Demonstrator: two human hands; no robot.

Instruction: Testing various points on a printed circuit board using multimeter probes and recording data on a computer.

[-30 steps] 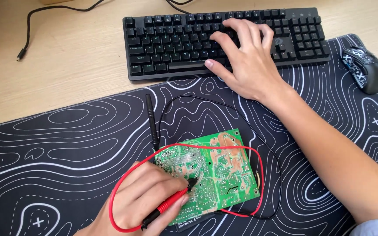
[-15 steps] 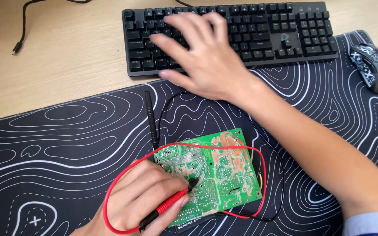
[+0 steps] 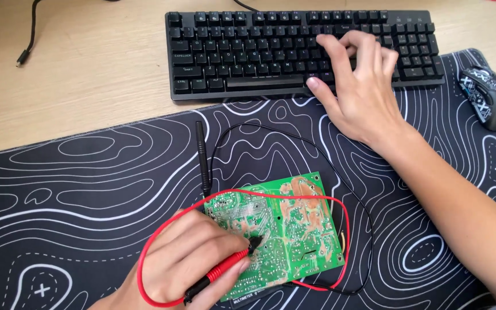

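Left hand (image 3: 193,267) pinches red probe (image 3: 225,270), tip on green circuit board (image 3: 294,229) near mat's front edge; right hand (image 3: 363,86) open, fingers on black keyboard (image 3: 248,51). Black probe (image 3: 202,152) lies unused—probing underway, not finished.

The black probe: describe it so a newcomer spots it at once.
Start at the black desk mat with white contour lines. Above the green circuit board lies the black probe, pointing down at the board's upper left corner. Unlike the red probe in the left hand, no hand holds it.

Left hand (image 3: 193,264) presses red probe (image 3: 222,274) onto circuit board (image 3: 294,229) — right hand (image 3: 363,95) on keyboard (image 3: 248,49).
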